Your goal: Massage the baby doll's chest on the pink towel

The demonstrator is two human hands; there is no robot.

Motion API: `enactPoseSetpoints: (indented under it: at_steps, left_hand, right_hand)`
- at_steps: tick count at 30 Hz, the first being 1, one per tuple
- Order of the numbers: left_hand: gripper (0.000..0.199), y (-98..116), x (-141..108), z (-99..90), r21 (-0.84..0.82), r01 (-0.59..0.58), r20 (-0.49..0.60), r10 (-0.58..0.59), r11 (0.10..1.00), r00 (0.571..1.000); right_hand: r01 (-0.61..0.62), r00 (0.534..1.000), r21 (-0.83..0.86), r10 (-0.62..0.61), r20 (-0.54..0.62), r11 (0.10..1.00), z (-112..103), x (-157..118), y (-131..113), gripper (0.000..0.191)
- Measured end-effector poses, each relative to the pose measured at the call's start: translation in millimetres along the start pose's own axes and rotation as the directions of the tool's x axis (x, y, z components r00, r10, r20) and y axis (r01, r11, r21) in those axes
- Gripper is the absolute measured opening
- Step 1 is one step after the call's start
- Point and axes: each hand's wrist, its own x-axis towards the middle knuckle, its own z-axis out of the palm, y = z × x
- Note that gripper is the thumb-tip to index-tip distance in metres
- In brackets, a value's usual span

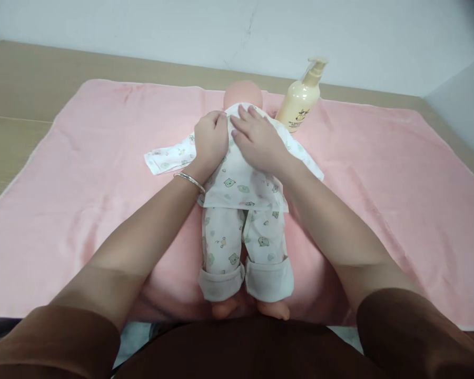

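A baby doll point(243, 95) lies on a pink cloth, its head toward the wall and its feet toward me. It wears a white patterned top point(240, 184) and matching trousers point(223, 239) with rolled cuffs. My left hand point(212, 139) is closed at the left side of the top, near the doll's neck; its fingertips are curled out of sight, and what they hold is hidden. My right hand point(258, 138) lies on the upper part of the top with its fingers apart. The sleeves stretch out to both sides.
The pink cloth point(114, 173) covers much of the wooden table point(19, 79). A cream pump bottle point(300, 100) stands on the right beyond the doll's shoulder. A pale wall rises behind the table.
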Motion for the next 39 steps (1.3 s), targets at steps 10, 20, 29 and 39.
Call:
enactPoseSetpoints:
  at_steps: [10, 20, 29, 39]
  left_hand:
    - [0.025, -5, 0, 2.1, -0.018, 0.005, 0.008, -0.005, 1.000, 1.000]
    - [0.026, -4, 0, 0.6, 0.009, -0.010, 0.027, 0.010, 1.000, 1.000]
    - [0.025, -1, -3, 0.4, 0.002, 0.002, 0.038, -0.002, 1.000, 0.999]
    - [0.031, 25, -10, -4.8, 0.379, -0.116, 0.167, 0.055, 0.918, 0.984]
  right_hand:
    - [-0.023, 1.000, -0.055, 0.023, -0.003, 0.998, 2, -16, -9, 0.059]
    - [-0.067, 0.998, 0.034, 0.067, -0.011, 0.997, -5, 7, 28, 0.057]
    - [-0.019, 0.998, -0.084, 0.014, -0.064, 0.996, 10, -25, -15, 0.064]
    - [-0.036, 0.998, 0.108, 0.042, -0.053, 0.994, 0, 6, 35, 0.058]
